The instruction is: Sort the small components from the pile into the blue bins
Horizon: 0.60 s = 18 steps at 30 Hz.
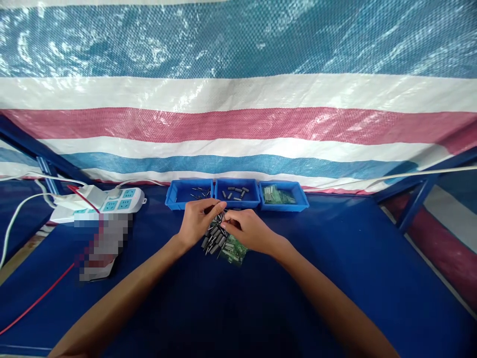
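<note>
two bare hands meet over the table (335, 233) in the head view, their fingertips close together above a loose pile of small dark pieces (213, 241). the left hand (199, 221) comes in from the pile's left, the right hand (251, 229) from its right, so the pile lies between the two grips and on the person's side of the fingertips. many of its pieces are slender, their long axes mostly slanting from near left to far right, roughly in line with the left forearm and across the right one. the left hand is nearer to the dark pieces; the right is nearer to the green pieces (234, 250) at the pile's right edge. on each hand the fingers curl in towards the thumb, but i cannot tell whether either grip is closed on a piece: the tips are too small. just beyond the hands stand three blue bins side by side: the left bin (175, 205) with thin dark pieces, the middle bin (246, 204) with short grey cylinders, the right bin (285, 207) with more green pieces.
</note>
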Each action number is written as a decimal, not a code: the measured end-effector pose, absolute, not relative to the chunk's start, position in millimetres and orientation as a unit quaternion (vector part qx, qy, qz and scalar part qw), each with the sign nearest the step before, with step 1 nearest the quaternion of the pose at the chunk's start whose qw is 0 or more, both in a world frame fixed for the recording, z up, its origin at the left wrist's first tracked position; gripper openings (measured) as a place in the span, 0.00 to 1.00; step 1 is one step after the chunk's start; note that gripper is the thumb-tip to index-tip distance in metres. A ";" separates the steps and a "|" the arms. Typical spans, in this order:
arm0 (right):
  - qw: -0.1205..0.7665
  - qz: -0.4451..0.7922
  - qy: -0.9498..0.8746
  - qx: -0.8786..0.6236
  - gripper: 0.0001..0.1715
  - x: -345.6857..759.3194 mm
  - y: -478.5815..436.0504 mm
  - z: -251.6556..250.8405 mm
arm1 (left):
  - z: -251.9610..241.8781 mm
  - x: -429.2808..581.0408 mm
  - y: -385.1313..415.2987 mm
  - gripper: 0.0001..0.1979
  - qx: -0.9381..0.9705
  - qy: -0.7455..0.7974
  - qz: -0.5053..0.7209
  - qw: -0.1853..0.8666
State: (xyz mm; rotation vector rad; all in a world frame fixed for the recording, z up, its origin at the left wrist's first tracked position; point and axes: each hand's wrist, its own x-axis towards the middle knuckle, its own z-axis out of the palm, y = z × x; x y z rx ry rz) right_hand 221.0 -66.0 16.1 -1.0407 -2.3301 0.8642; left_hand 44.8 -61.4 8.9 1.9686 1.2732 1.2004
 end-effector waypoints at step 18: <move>0.289 0.410 -0.795 -0.342 0.20 232.4 -60.0 24.8 | -0.8 39.9 -47.5 0.22 0.641 0.419 0.378 0.520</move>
